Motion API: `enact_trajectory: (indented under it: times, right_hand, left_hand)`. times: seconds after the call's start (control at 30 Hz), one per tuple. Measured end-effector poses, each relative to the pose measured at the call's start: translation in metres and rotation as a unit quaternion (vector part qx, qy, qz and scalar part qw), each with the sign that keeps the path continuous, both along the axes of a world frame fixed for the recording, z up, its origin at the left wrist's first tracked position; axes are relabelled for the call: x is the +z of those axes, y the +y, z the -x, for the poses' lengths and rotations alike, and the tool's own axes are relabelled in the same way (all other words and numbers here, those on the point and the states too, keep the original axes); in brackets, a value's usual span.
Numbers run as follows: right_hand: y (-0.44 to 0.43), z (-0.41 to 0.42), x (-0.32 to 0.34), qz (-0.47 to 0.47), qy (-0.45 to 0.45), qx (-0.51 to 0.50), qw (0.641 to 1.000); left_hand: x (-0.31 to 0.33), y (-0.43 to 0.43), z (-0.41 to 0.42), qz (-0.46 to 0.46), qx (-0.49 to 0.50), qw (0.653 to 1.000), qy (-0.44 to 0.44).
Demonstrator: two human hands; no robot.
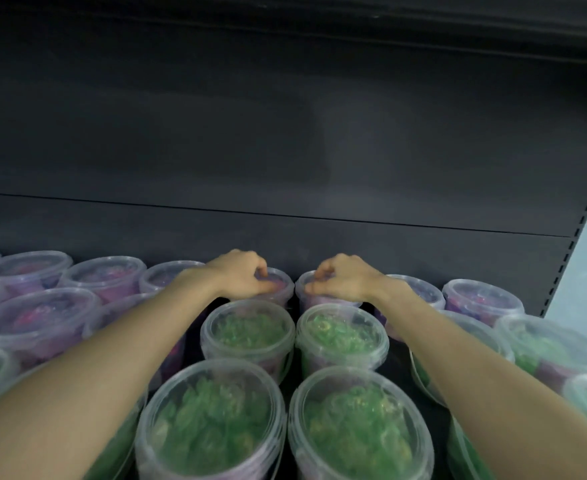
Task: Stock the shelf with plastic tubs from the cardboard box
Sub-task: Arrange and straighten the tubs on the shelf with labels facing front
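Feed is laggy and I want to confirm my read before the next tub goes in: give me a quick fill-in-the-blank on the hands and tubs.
1. The left hand and the right hand each hold a tub from above, at its ____.
2. Those two, the left-hand tub and the right-hand tub, stand in the ____ row, against the dark back panel.
3. The nearer tub, just in front of the left-hand tub, holds ____ contents.

Missing words: lid; back; green.

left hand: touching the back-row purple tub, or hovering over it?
Touching. Head view: the left hand sits on the lid of the purple tub, thumb and curled fingers pressed onto it, no gap.
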State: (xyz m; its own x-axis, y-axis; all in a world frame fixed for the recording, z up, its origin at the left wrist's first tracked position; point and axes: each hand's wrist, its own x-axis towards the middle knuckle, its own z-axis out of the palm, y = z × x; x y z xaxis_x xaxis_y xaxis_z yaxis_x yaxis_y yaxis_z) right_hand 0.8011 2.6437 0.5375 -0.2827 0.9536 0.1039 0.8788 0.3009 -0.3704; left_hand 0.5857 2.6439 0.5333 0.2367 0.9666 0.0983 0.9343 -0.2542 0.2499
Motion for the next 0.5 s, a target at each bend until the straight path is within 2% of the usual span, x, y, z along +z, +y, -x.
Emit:
enact_trajectory:
  times: [0.17, 0.33, 0.5]
  right_hand:
    - [-0.048, 0.001, 0.003, -0.042, 0.046, -0.002, 0.998]
    - [-0.094, -0.006, -0.007, -0.044, 0.022, -0.042, 0.998]
    - [-0.123, -0.01, -0.017, -0.003, 0.045, -0.027, 0.999]
  left_hand:
    - [0.003, -0.051, 0.005, -0.03, -0.052, 0.996, -0.062]
    - [-0.005, -0.095, 0.005, 0.002, -0.105, 0.988, -0.114]
    - [-0.014, -0.117, 0.006, -0.007, -0.088, 0.989, -0.12]
